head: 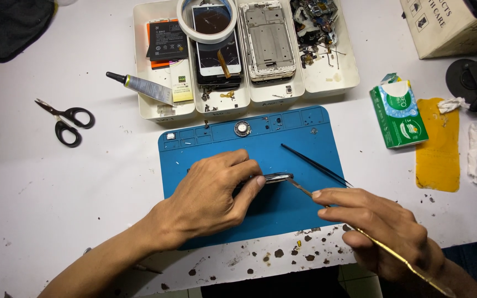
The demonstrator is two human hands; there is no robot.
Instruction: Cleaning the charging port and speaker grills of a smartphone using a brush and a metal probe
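Head view: left hand (211,193) clamps a small dark device (274,177) against the blue repair mat (299,138), fingers curled tight over it, thumb tip on its right end; most of the device is hidden under the hand. Right hand (382,226) pinches a thin metal pry tool (360,232), fingers narrow around the shaft, tip touching the device's right edge. Black tweezers (316,164) lie diagonal on the mat, just right of the device.

Far side, four white trays in a row. Left tray (142,60): flat black battery (167,40) on an orange part. Second tray (244,102): cracked phone screen (216,55), with a tape roll (208,21) lying over its far end. Third tray (299,91): bare phone frame (266,41). Right tray (343,72): heap of small scrap parts (313,16) at the far end.

Glue tube (144,86) rests across the left tray's near-left corner. Scissors (64,118) far left on the table. Green tissue pack (398,113) right of the mat.
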